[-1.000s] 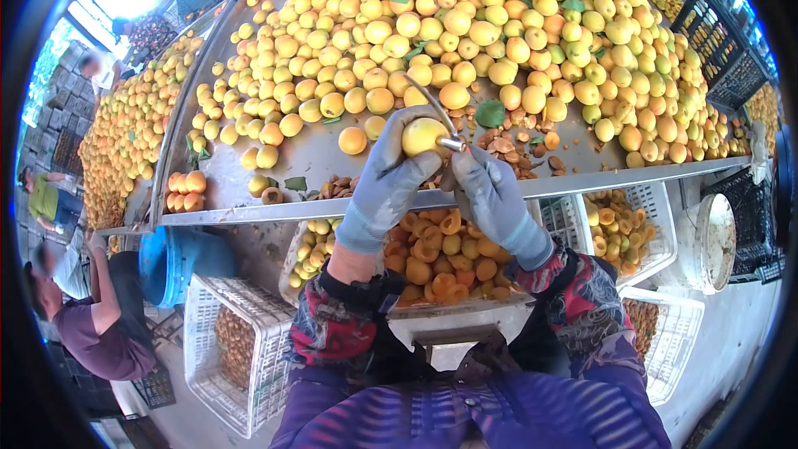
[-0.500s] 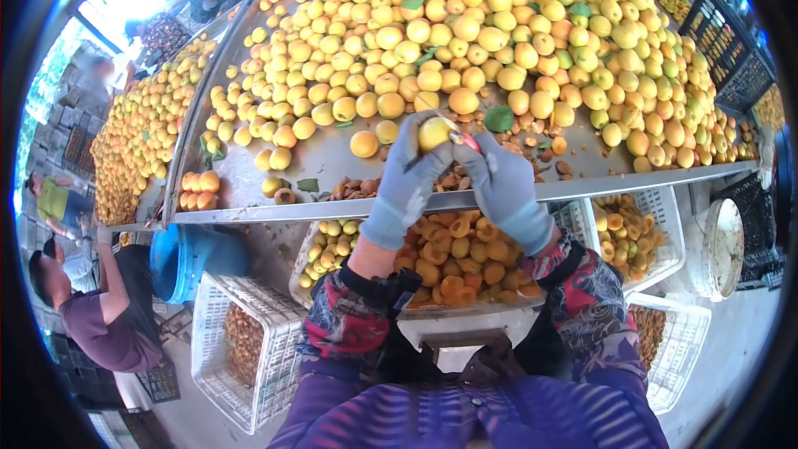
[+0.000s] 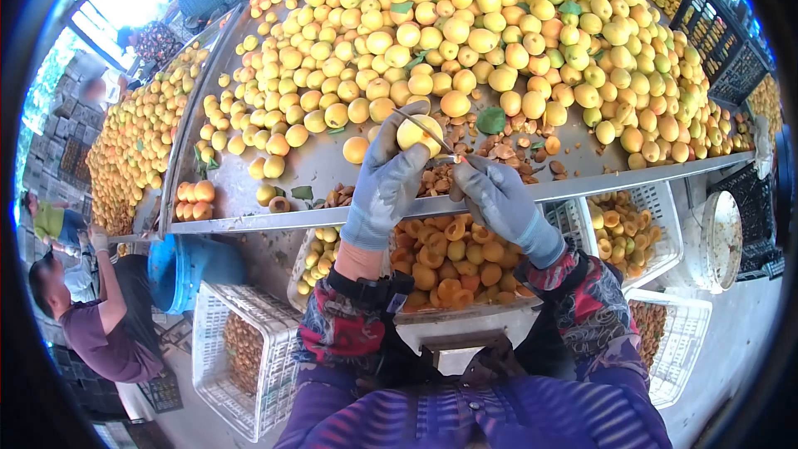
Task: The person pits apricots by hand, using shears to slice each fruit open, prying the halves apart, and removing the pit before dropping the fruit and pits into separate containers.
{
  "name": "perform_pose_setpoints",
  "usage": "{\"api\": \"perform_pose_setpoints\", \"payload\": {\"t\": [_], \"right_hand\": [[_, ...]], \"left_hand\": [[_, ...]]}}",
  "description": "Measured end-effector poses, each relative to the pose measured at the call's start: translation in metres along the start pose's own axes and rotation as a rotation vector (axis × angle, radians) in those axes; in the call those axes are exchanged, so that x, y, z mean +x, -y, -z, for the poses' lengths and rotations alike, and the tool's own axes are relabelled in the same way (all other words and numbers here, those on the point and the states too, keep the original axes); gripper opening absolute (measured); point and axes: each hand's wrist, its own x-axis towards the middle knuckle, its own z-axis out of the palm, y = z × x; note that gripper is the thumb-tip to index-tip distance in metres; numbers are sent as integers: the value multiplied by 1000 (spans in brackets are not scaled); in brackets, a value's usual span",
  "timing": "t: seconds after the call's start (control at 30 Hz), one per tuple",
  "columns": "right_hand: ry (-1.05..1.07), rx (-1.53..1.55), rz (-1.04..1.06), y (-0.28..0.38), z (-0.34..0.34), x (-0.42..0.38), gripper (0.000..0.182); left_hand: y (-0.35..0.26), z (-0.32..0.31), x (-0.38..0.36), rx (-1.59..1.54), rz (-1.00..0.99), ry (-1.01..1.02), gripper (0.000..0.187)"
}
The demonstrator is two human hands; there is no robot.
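Above the front of the metal table, my gloved left hand (image 3: 382, 187) is closed around a yellow apricot (image 3: 416, 135). In my gloved right hand (image 3: 500, 201) is a small knife (image 3: 435, 137); its thin blade lies across the fruit, and the fingers hide its handle. Loose apricot pits (image 3: 503, 152) lie on the table just beyond the hands. A big heap of whole apricots (image 3: 449, 29) covers the metal table (image 3: 320, 156) farther back. Below my wrists, pitted apricot halves (image 3: 449, 262) fill a container.
The table's raised metal edge (image 3: 332, 217) runs under my forearms. White crates (image 3: 249, 366) stand on the floor either side, near a blue barrel (image 3: 195, 270) and a white bucket (image 3: 721, 241). A person in a purple shirt (image 3: 112, 333) sits at the left.
Both hands have shifted slightly, the left one moving left and down with the apricot. The knife blade now shows across the fruit, and its red handle is no longer visible.
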Motion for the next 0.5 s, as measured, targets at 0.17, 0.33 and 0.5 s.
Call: {"api": "perform_pose_setpoints", "payload": {"t": [0.17,0.33,0.5], "right_hand": [[-4,-60,38,6,-4,-1,31],[-34,-209,168,-1,-2,0,30],[-54,-234,184,-8,-1,2,32]], "left_hand": [[-2,1,1,3,24,30,54],[-4,-1,0,119,-24,36,53],[-7,-1,-2,102,9,20,52]]}}
